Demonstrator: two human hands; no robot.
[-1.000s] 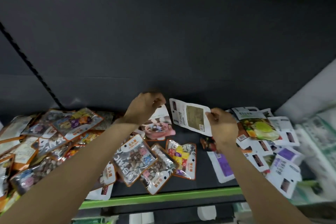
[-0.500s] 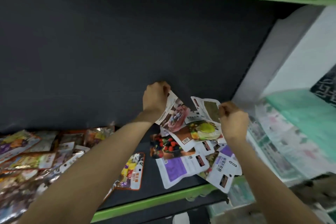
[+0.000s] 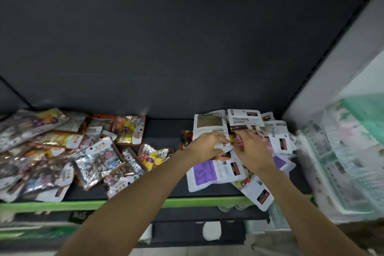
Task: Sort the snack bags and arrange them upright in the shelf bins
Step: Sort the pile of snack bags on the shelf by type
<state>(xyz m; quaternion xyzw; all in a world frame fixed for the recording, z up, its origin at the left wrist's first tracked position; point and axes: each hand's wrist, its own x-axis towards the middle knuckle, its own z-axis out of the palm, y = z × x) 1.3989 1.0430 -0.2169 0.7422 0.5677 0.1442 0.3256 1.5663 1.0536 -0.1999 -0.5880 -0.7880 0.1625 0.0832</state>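
A heap of white snack bags lies at the right end of the dark shelf. My left hand grips the lower edge of a white bag with a tan window, which stands tilted against the back wall. Close beside it, my right hand curls its fingers at the base of an upright white bag with a dark label; its fingertips are partly hidden in the pile. Clear, orange-edged candy bags lie scattered flat across the left half.
The green front lip of the shelf runs below the bags; one white bag hangs over it. A pale side panel closes the right end, with stacked pale green packages beyond. The dark back wall rises behind.
The view has swung back left and down. Both hands have come together on the white pile, and the two white bags now stand near the back wall.
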